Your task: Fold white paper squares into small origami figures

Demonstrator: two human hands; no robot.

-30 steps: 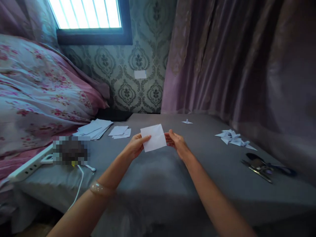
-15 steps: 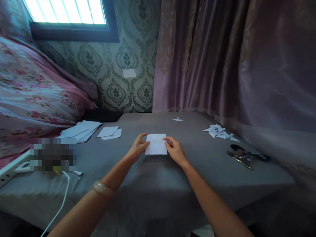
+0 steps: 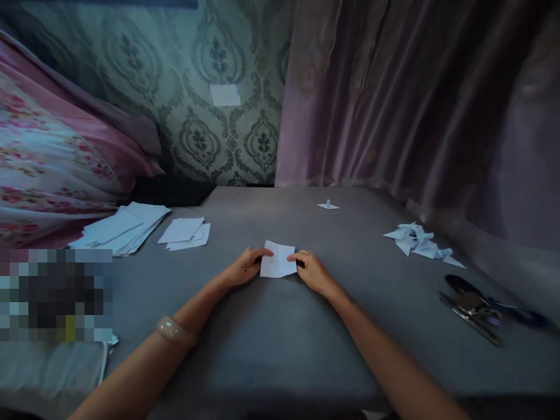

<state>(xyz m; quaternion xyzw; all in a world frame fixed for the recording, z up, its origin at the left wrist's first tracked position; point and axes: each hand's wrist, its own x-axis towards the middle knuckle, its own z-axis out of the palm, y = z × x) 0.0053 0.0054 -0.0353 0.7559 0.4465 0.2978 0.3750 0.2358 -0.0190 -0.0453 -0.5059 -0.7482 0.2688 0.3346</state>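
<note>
Pinching its side edges, you hold the creased paper square (image 3: pixel 279 267) between your nearly closed left hand (image 3: pixel 245 266) and right hand (image 3: pixel 312 272); folding seems the step, the next move likely calling for matched edges.

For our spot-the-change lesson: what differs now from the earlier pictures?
The right hand, its thumb clear a second ago, now grips the right side of the white paper sheet, which has turned slightly clockwise. The left hand keeps its hold. The folded paper figures and paper stacks stay put.

No readable text, no legible labels, numbers or signs
</note>
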